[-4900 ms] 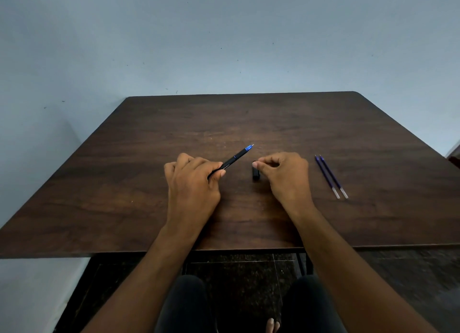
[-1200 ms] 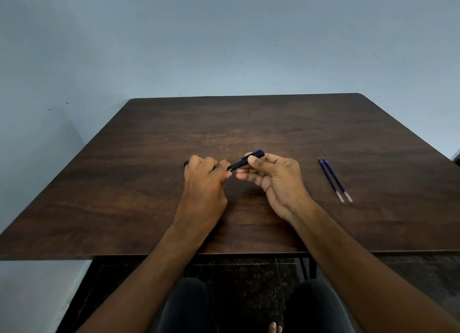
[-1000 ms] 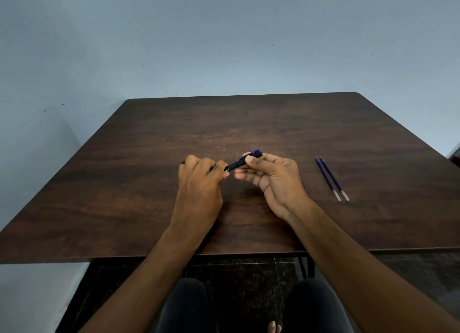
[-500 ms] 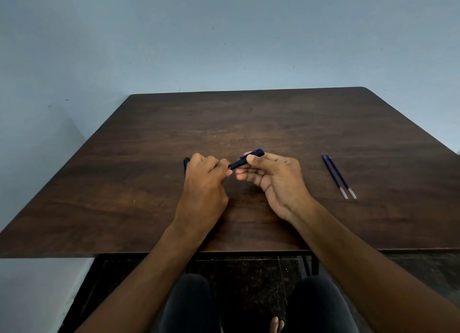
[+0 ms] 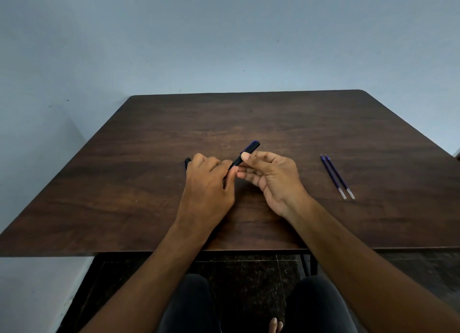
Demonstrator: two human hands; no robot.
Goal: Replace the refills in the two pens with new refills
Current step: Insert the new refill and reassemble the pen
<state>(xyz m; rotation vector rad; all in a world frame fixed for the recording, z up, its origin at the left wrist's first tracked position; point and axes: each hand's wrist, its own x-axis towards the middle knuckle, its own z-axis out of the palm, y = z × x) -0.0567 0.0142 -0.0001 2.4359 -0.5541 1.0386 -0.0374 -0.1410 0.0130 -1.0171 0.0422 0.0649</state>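
A black pen (image 5: 245, 153) with a blue end slants up to the right between my hands, just above the dark wooden table (image 5: 149, 188). My left hand (image 5: 207, 183) grips its lower end in closed fingers. My right hand (image 5: 270, 176) pinches its upper part between thumb and fingers, palm turned up. A small black piece (image 5: 187, 162) shows just past my left knuckles; I cannot tell whether it is held or lying on the table. Two blue refills (image 5: 336, 176) with clear ends lie side by side to the right of my right hand.
The table's front edge (image 5: 249, 252) runs close to my forearms. A pale blue wall (image 5: 224, 46) stands behind the table and at its left. My dark-clothed knees (image 5: 189, 305) and dark floor are below the table.
Earlier my right hand rested on a small black piece on the table and the left held the pen alone. Now both hands hold the pen. In the last second little has moved.
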